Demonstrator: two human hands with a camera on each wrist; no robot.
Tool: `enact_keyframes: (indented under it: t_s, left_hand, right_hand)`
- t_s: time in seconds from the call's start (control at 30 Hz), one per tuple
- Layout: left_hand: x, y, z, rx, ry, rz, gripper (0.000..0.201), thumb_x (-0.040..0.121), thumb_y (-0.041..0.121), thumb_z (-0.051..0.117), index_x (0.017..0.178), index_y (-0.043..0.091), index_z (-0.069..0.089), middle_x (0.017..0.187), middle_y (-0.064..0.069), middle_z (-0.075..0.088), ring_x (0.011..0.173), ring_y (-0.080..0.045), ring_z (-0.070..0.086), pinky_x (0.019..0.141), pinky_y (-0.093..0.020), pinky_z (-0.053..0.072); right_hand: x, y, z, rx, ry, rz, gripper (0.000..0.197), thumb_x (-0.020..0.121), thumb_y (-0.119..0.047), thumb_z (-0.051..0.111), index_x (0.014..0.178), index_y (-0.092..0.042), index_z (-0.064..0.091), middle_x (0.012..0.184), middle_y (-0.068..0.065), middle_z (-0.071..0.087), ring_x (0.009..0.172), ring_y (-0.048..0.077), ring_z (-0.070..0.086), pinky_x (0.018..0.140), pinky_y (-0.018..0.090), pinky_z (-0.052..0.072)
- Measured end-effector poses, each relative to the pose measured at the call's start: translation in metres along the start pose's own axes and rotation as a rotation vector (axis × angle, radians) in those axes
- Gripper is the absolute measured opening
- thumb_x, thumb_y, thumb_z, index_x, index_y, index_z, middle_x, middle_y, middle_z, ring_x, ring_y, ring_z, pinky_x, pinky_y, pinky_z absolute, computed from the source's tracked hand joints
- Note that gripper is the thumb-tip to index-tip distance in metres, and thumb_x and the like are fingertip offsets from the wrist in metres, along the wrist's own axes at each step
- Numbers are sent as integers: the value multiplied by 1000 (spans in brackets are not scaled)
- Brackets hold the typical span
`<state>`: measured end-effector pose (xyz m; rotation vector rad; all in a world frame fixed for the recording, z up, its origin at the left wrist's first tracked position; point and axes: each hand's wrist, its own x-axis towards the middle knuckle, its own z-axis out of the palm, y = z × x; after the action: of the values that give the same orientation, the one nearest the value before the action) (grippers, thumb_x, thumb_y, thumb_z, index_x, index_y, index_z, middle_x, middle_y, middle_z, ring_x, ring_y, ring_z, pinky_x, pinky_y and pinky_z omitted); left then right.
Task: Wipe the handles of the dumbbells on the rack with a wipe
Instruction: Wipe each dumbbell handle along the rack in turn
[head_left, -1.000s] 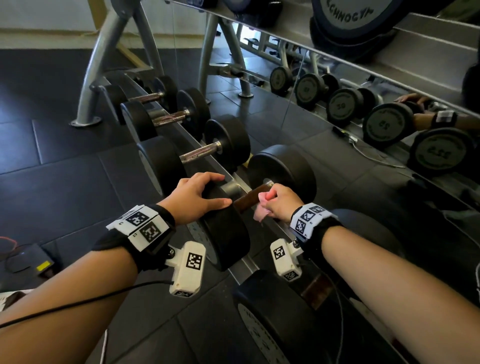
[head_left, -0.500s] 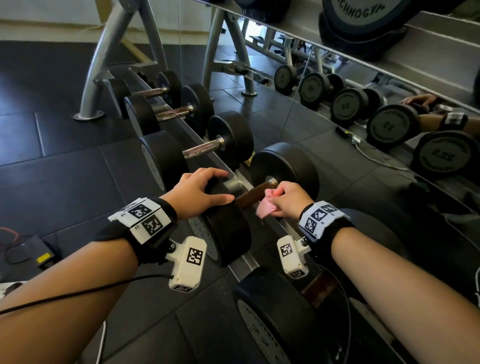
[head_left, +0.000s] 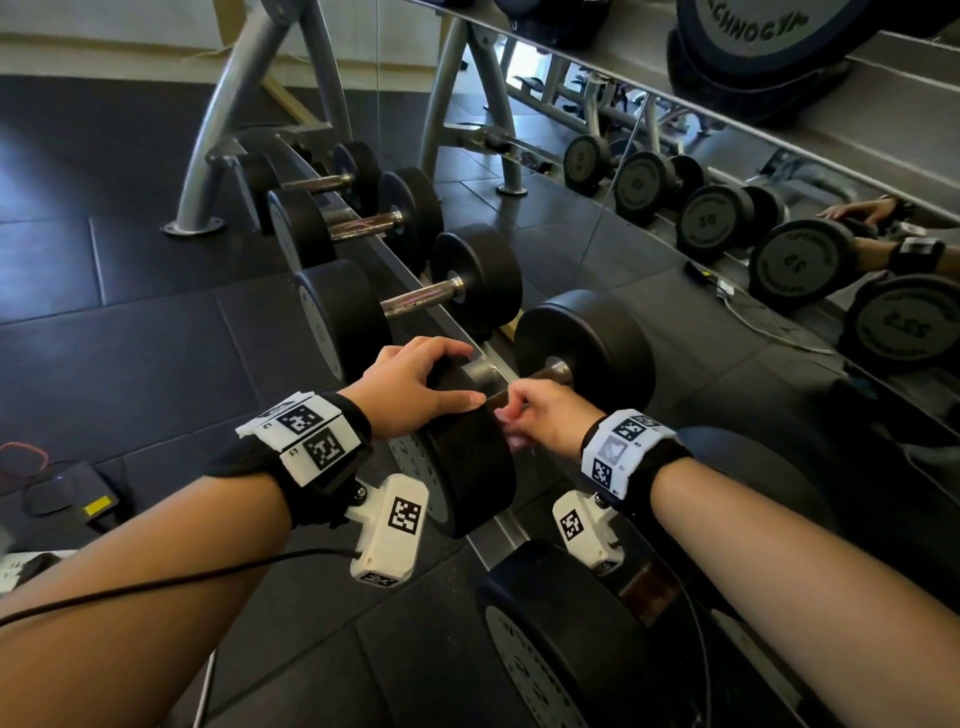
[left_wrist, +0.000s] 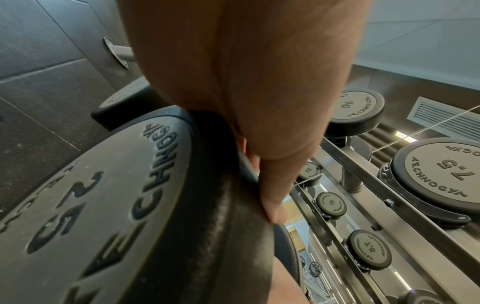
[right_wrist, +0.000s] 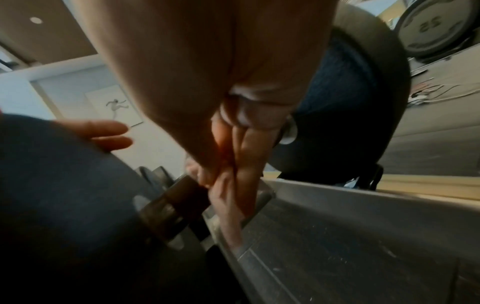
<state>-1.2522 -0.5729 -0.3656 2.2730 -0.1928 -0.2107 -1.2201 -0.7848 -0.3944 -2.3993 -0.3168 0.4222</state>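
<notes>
A: Where are the hands?

B: The left hand (head_left: 410, 384) lies over the top of the near black weight (head_left: 467, 467) of one dumbbell, fingers spread and curved across it, thumb along its edge. From the left wrist, that weight's face reads 25.

A: And the right?

B: The right hand (head_left: 540, 421) is closed around the handle (head_left: 545, 375) of the same dumbbell, close to the near weight, with a pink wipe (head_left: 511, 434) bunched under its fingers. Only a little of the wipe shows; the right wrist view is blurred.

A: Where does the dumbbell sit?

B: On the low rail of the rack (head_left: 488, 535), its far weight (head_left: 587, 353) toward the mirror (head_left: 779, 218). More dumbbells line the rail beyond it, and another lies under the right forearm.

A: Anything on the floor?

B: A dark pouch (head_left: 67, 493) with a yellow tag, off to the left.
</notes>
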Motion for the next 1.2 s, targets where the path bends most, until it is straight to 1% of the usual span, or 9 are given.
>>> enact_keyframes:
  t_s: [0.13, 0.3, 0.4, 0.53, 0.67, 0.8, 0.9, 1.07, 1.2]
  left_hand:
    - [-1, 1, -1, -3, -5, -5, 59, 84, 46, 70, 137, 44, 44, 141, 11, 41, 137, -19, 25, 115, -44, 30]
    - [-1, 2, -2, -4, -26, -12, 58, 84, 47, 70, 136, 44, 44, 142, 11, 41, 137, -20, 25, 115, -48, 31]
    - [-1, 1, -2, -12, -22, -15, 58, 84, 48, 70, 136, 45, 44, 141, 12, 41, 137, -19, 25, 115, -46, 31]
    - [-1, 2, -1, -9, -11, -15, 58, 84, 47, 71, 135, 45, 45, 140, 11, 42, 137, -19, 25, 115, -45, 30]
    - [-1, 2, -1, -15, -7, -17, 59, 84, 46, 71, 136, 44, 44, 141, 10, 41, 137, -20, 25, 114, -45, 30]
    - [-1, 2, 0, -26, -10, -19, 61, 84, 46, 71, 138, 44, 42, 142, 10, 40, 138, -20, 24, 114, -44, 30]
    - [-1, 1, 0, -26, -4, -15, 60, 84, 46, 71, 137, 44, 43, 141, 10, 41, 137, -20, 25, 115, -45, 30]
    - [-1, 1, 0, -36, -7, -12, 61, 84, 44, 71, 138, 44, 41, 140, 9, 41, 137, -20, 26, 114, -46, 31]
    - [-1, 1, -1, -31, -19, -21, 63, 85, 44, 70, 141, 42, 40, 142, 9, 41, 138, -21, 25, 115, -49, 31]
  right_hand:
    - [-1, -9, 5, -53, -122, -38, 33, 91, 4, 49, 68, -20, 47, 71, -5, 53, 66, 9, 53, 59, 14, 43]
    - [-2, 11, -18, 70, 18, 77, 19, 94, -14, 63, 77, -14, 54, 87, 10, 63, 81, 23, 65, 74, 32, 58]
    - [1, 28, -33, 148, 148, 108, 22, 92, -17, 66, 75, -15, 53, 85, 2, 62, 77, 14, 64, 61, 21, 54]
    - [10, 18, -8, 20, 20, 28, 29, 94, -23, 64, 68, -22, 51, 61, -4, 60, 59, 10, 61, 54, 15, 48]
    - [15, 23, 1, 96, -6, 20, 29, 94, -20, 64, 68, -21, 50, 64, 3, 59, 63, 19, 60, 64, 30, 52]
    - [16, 38, -21, 25, 197, 87, 28, 90, -25, 68, 69, -20, 51, 71, -4, 60, 69, 12, 63, 67, 25, 55]
    - [16, 34, -17, 17, 147, 59, 29, 92, -22, 66, 69, -20, 49, 68, -5, 60, 63, 8, 60, 61, 20, 53]
    - [16, 21, 5, 43, -18, -7, 28, 95, -21, 61, 70, -19, 48, 63, 2, 58, 66, 21, 60, 74, 40, 54]
    - [18, 32, -12, 29, 111, 78, 25, 93, -23, 66, 73, -18, 52, 75, -2, 60, 78, 17, 63, 81, 38, 57]
